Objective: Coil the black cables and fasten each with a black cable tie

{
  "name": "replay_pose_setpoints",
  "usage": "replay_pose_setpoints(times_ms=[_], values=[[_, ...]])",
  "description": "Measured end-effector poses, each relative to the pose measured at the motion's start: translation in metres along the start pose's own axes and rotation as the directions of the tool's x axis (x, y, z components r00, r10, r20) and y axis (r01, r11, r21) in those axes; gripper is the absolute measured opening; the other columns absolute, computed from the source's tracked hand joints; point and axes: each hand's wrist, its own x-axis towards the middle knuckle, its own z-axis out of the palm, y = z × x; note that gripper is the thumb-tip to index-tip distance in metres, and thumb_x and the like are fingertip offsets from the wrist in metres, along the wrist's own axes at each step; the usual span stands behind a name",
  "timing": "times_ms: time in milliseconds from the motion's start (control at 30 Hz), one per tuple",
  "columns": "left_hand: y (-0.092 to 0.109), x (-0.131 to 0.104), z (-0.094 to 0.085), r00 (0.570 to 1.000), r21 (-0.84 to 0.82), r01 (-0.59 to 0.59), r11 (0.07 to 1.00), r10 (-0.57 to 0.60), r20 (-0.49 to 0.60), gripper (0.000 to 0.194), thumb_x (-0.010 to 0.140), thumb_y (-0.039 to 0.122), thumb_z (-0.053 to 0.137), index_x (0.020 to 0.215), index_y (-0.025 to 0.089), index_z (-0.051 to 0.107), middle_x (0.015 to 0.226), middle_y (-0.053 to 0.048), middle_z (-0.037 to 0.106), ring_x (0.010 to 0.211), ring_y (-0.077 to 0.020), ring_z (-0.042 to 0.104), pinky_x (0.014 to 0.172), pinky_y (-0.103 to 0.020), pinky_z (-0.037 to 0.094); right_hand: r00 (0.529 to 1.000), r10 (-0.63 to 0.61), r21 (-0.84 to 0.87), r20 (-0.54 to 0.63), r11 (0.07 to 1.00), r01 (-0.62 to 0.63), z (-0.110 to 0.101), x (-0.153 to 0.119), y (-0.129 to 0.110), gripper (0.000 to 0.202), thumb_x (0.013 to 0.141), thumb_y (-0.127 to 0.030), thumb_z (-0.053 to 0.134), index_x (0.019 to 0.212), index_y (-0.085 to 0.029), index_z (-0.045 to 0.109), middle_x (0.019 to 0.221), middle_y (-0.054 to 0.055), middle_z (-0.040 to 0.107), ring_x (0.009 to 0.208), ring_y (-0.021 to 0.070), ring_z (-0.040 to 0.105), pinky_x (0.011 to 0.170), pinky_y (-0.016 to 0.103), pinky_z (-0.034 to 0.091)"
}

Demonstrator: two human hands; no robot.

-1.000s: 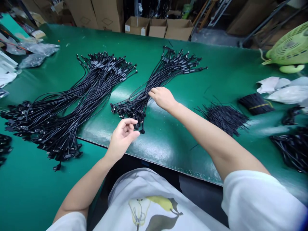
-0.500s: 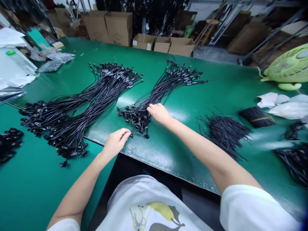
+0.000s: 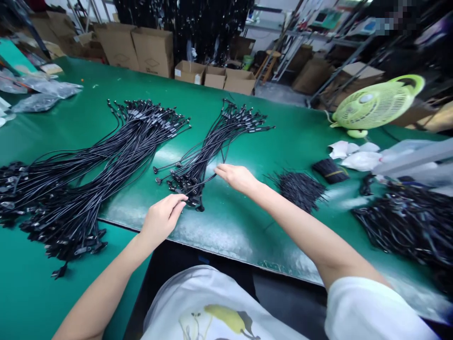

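A small bundle of black cables (image 3: 208, 146) with dark connectors at both ends lies in front of me on the green table. My left hand (image 3: 163, 218) is closed in a pinch at the bundle's near connectors, on the end of one cable. Thumb and fingers of my right hand (image 3: 236, 178) are closed on a black cable at the bundle's right edge. A stretch of cable runs between the two hands; the fingertips partly hide it. To the left spreads a larger bundle of similar cables (image 3: 122, 148).
Right of my hands lies a pile of thin black strips (image 3: 300, 189), with a banded black bundle (image 3: 330, 171) beyond it. More black cables (image 3: 403, 222) are heaped far right. A green fan (image 3: 378, 105) and cardboard boxes (image 3: 152, 51) stand at the back.
The view has turned right, showing more of the fan and the right-hand cable heap. My right hand has come off the bundle's top to its right side, with a cable at its fingertips.
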Motion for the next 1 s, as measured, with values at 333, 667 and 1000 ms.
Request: replay_pose_setpoints(times_ms=[333,667,1000], values=[[0.017,0.013,0.029,0.971,0.044,-0.108,0.993,0.096,0.217,0.039,0.094,0.035,0.050,0.130,0.020,0.050,0.129,-0.011,0.059,0.120,-0.0255,0.053,0.101,-0.042,0.044,0.922,-0.175,0.155,-0.346,0.958,0.240,-0.020,-0.048,-0.032,0.041,0.100,-0.017,0.023,0.110,-0.016,0.062,0.102,0.013,0.066,0.105,0.0200,0.057,0.081,0.033,0.050],[0.002,0.035,0.027,0.947,-0.067,-0.062,0.996,0.080,0.312,0.030,0.096,0.033,0.043,0.117,0.023,0.063,0.116,-0.005,0.067,0.109,-0.0204,0.060,0.097,-0.033,0.046,0.991,-0.019,0.397,0.135,0.917,-0.036,0.027,-0.034,0.013,0.038,0.080,0.001,0.048,0.109,-0.017,0.065,0.109,0.009,0.065,0.095,0.0173,0.063,0.080,0.028,0.049],[-0.087,0.172,0.022,0.951,0.500,0.172,0.849,-0.276,0.140,0.024,0.090,0.028,0.053,0.101,0.011,0.067,0.113,-0.017,0.064,0.111,-0.0272,0.055,0.096,-0.036,0.042,0.999,0.004,0.476,0.054,0.879,-0.030,-0.010,0.013,0.007,0.026,0.091,-0.014,0.049,0.112,-0.017,0.064,0.114,0.009,0.065,0.103,0.0200,0.063,0.090,0.033,0.050]])
